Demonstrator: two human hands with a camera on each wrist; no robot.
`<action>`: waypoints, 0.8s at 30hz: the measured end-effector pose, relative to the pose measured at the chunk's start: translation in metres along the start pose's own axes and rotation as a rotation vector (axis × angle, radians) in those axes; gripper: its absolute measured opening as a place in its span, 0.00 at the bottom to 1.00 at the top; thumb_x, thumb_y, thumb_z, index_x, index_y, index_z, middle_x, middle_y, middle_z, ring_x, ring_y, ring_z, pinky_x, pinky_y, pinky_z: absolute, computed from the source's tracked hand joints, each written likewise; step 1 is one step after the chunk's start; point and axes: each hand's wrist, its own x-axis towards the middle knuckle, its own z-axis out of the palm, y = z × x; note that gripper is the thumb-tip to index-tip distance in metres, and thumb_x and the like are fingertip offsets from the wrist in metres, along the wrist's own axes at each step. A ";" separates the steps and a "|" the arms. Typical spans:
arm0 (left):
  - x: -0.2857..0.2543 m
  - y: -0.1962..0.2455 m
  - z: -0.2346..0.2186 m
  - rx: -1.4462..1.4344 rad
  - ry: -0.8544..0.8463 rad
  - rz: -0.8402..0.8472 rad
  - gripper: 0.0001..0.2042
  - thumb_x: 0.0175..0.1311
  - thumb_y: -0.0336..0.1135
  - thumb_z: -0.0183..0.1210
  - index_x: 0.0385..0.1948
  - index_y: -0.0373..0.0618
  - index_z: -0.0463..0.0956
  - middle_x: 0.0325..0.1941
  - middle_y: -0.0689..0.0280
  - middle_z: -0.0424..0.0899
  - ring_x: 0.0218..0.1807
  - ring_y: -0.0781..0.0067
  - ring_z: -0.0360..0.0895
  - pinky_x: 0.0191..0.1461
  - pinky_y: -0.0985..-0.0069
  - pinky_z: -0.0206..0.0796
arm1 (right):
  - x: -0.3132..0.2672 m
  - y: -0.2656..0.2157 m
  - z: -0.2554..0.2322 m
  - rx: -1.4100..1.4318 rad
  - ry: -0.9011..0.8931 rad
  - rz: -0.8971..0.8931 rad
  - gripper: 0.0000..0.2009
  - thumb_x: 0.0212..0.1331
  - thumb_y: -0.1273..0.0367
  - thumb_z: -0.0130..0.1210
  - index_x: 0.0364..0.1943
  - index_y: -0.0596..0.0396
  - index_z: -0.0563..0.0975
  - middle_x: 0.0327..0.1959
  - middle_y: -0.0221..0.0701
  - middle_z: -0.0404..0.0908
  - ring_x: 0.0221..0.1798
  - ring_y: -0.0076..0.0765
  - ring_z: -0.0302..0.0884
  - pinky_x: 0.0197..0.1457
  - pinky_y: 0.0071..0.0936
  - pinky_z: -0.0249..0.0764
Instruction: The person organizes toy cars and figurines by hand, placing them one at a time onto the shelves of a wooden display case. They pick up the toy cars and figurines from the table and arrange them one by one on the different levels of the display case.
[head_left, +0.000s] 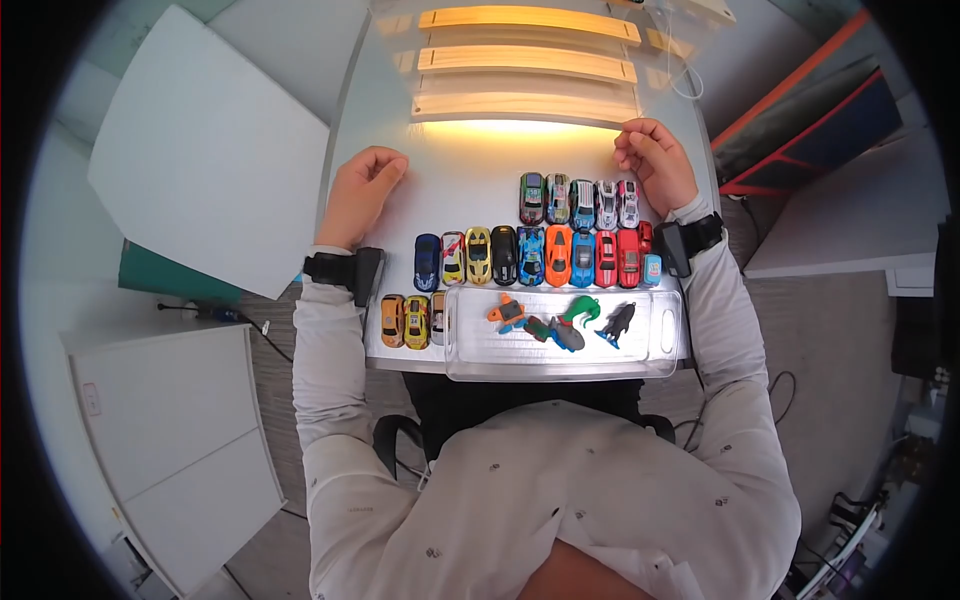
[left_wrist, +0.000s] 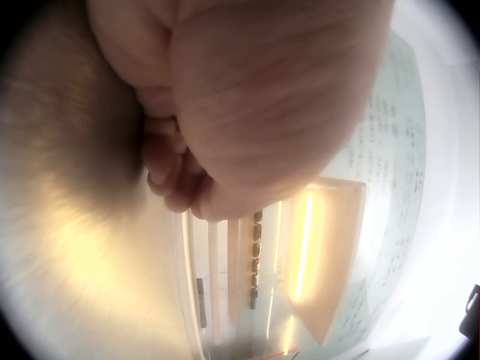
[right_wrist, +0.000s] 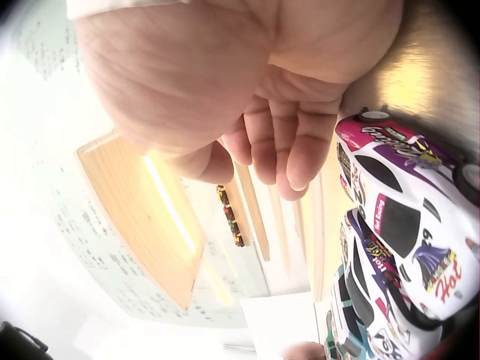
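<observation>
Here, the left hand [head_left: 364, 196] lies empty on the table [head_left: 455, 190], fingers loosely bent. The right hand [head_left: 658, 167], loose and empty too, is beside the toy cars [head_left: 606, 205].

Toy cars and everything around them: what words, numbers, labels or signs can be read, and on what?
"Hot", on the nearest white-and-purple car
"Racing", on that same car
"Hot", on the car beside it
Too small or blurred: the numbers on the yellow car and green car, and the writing on the pale green panel.
</observation>
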 end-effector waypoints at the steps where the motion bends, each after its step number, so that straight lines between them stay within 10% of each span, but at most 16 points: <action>1: 0.001 -0.002 0.000 -0.025 -0.001 0.007 0.08 0.72 0.35 0.61 0.43 0.40 0.83 0.34 0.74 0.82 0.36 0.86 0.74 0.43 0.84 0.67 | 0.002 -0.002 0.000 0.002 -0.015 -0.010 0.10 0.73 0.71 0.52 0.53 0.60 0.76 0.42 0.34 0.82 0.42 0.29 0.82 0.47 0.24 0.77; 7: 0.004 -0.007 -0.002 -0.077 -0.012 0.016 0.08 0.72 0.35 0.61 0.42 0.39 0.82 0.34 0.73 0.82 0.37 0.85 0.75 0.43 0.83 0.68 | -0.017 -0.032 0.013 -0.124 -0.043 -0.040 0.12 0.71 0.70 0.55 0.54 0.59 0.76 0.44 0.33 0.84 0.45 0.30 0.82 0.50 0.27 0.77; 14: 0.005 -0.004 -0.001 -0.123 -0.023 0.009 0.08 0.72 0.35 0.61 0.42 0.40 0.82 0.33 0.74 0.81 0.35 0.85 0.73 0.41 0.84 0.66 | -0.097 -0.119 0.087 -0.890 -0.494 -0.043 0.10 0.63 0.70 0.66 0.44 0.60 0.81 0.38 0.31 0.84 0.42 0.26 0.80 0.48 0.26 0.76; 24: 0.004 -0.004 -0.001 -0.078 0.007 -0.010 0.09 0.71 0.36 0.62 0.41 0.40 0.82 0.32 0.75 0.81 0.33 0.86 0.72 0.38 0.84 0.65 | -0.133 -0.065 0.157 -1.439 -0.835 -0.146 0.14 0.62 0.60 0.65 0.42 0.55 0.80 0.32 0.36 0.82 0.33 0.43 0.84 0.36 0.39 0.79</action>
